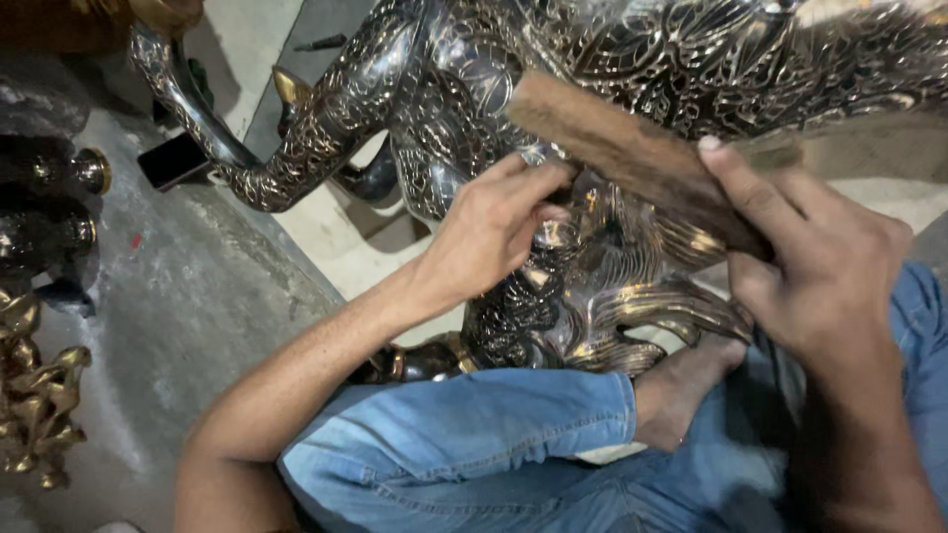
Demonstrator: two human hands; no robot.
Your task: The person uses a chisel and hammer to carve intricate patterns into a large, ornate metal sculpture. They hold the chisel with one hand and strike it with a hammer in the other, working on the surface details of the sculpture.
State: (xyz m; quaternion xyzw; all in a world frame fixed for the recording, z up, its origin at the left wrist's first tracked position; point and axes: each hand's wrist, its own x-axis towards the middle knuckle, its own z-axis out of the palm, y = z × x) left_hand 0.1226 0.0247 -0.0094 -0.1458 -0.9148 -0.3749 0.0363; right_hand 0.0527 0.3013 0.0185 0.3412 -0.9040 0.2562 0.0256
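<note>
- Far left, on the grey concrete floor: a cluster of small gold-coloured cast metal figures, with dark rounded metal pieces with brass caps above them. A small black rectangular object lies further back.
- Centre: a large dark metal elephant statue with engraved silver and gold line pattern. Its curved trunk extends to the upper left; a gold tusk tip shows beside it. The surface is glossy and densely chased with leaf and scale motifs. The statue stands on the floor directly in front of the seated person, against the legs in blue denim jeans; a bare foot rests at its base.
- Left hand: forearm rises from lower left; fingers curled and pressed against the statue's flank, thumb and fingertips pinched on the metal relief, bracing it.
- Right hand: enters from lower right, clenched around a worn brown wooden block, thumb along its upper face; the block lies diagonally against the statue's body.
</note>
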